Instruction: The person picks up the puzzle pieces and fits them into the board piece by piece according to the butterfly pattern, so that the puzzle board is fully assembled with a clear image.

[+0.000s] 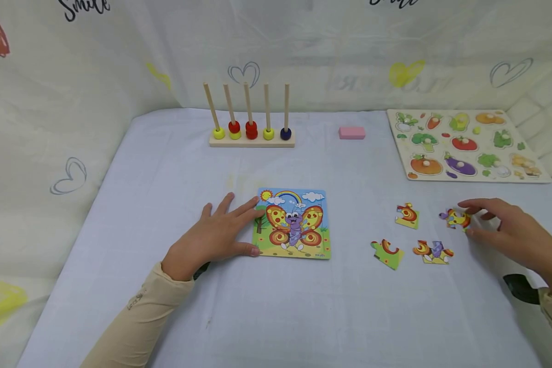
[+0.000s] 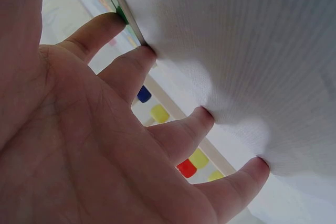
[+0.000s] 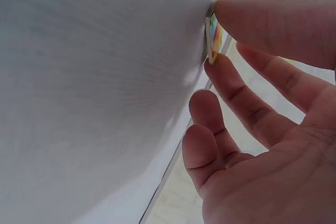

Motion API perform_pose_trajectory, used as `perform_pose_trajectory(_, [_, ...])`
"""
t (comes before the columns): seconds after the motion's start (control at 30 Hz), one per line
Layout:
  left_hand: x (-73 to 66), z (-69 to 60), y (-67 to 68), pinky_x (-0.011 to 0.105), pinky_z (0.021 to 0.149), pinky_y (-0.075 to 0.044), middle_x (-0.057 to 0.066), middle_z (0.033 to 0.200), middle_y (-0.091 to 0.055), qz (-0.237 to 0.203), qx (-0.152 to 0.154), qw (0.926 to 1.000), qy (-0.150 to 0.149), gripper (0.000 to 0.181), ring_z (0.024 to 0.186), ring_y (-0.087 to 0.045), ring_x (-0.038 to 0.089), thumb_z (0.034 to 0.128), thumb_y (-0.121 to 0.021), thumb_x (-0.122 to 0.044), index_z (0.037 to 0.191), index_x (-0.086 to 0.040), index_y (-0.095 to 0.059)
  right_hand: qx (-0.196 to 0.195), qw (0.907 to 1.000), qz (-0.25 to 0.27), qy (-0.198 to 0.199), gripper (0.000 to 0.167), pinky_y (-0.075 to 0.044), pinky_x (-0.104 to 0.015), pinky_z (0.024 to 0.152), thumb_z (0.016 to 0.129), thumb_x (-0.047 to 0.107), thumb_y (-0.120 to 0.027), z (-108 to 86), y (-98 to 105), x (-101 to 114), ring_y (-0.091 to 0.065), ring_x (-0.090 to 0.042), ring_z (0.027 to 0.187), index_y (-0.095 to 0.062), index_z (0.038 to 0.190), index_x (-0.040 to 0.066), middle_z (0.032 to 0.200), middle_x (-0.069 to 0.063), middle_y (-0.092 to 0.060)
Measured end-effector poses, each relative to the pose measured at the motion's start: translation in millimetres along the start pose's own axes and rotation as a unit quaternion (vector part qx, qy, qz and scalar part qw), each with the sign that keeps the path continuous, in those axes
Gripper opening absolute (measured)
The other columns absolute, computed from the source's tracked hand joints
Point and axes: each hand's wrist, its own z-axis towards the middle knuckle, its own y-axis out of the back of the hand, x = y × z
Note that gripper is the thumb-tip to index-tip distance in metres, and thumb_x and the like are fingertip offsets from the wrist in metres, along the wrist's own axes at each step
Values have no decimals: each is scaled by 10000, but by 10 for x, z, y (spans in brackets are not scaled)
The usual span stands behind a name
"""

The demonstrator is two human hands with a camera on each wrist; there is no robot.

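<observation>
My left hand (image 1: 216, 237) lies with spread fingers at the left side of a square butterfly puzzle (image 1: 294, 225). Its thumb and index finger touch the puzzle, while other fingertips press on the cloth, as the left wrist view shows. At the right, my right hand (image 1: 510, 235) pinches a small puzzle piece (image 1: 456, 219) between thumb and fingers; the right wrist view shows this piece (image 3: 214, 35) edge-on, low against the cloth. Near it lie three loose pieces: an upper one (image 1: 408, 215), a green one (image 1: 387, 254) and a purple-centred one (image 1: 434, 252).
A wooden peg abacus (image 1: 252, 143) with coloured beads stands at the back. Right of it lies a pink block (image 1: 351, 133). A vegetable peg board (image 1: 469, 145) occupies the back right corner. White cloth (image 1: 276, 317) covers the table, with a printed curtain behind.
</observation>
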Motion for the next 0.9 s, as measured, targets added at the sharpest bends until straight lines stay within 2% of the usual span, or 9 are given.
perform_pose_trajectory(0.17, [4,-9,4,804,1174,-151,-31,1790,-157,8,0,10000,-14,938,1612,-46,489,901,-828,-561,1683,-299,-381,-112,9999,-58,26,459,-437,-254,658,930,-17,-785,9,3,15,-488,-454,998,-591,1340,-87,1156,-285,-568])
perform_pose_trajectory(0.23, [5,-6,2,802,1175,-153,-33,1789,-157,15,2,10000,-13,937,1613,-45,487,901,-825,-568,1682,-300,-383,-164,9998,-67,10,436,-424,-213,618,934,1,-793,10,-8,8,-503,-425,970,-616,1326,-67,1121,-260,-572])
perform_pose_trajectory(0.47, [6,8,-3,798,1178,-151,-36,1791,-147,42,24,10000,31,936,1616,-36,478,902,-818,-579,1683,-305,-380,-317,9995,-28,-44,405,-407,-262,577,948,43,-794,5,-41,-17,-471,-329,925,-657,1328,-2,1053,-202,-546])
perform_pose_trajectory(0.67, [3,5,1,800,1177,-151,-40,1791,-149,21,13,10000,36,940,1615,-38,480,896,-823,-579,1682,-310,-383,-659,9977,155,-76,289,-359,-248,568,987,57,-773,-4,-58,24,-425,-127,809,-706,1265,15,947,-110,-515])
perform_pose_trajectory(0.77, [4,12,-1,800,1179,-147,-43,1790,-149,7,26,10000,48,939,1616,-37,478,895,-822,-582,1681,-310,-386,-752,9966,291,-170,247,-383,-204,561,1005,45,-750,-16,-44,65,-454,-79,745,-713,1246,8,950,-131,-568])
perform_pose_trajectory(0.9, [3,7,0,800,1178,-147,-36,1790,-155,10,35,10000,52,934,1615,-42,482,896,-822,-581,1679,-307,-390,-767,9957,488,-165,221,-436,-127,588,1032,34,-713,-20,-17,128,-512,0,723,-706,1247,-15,1006,-223,-685])
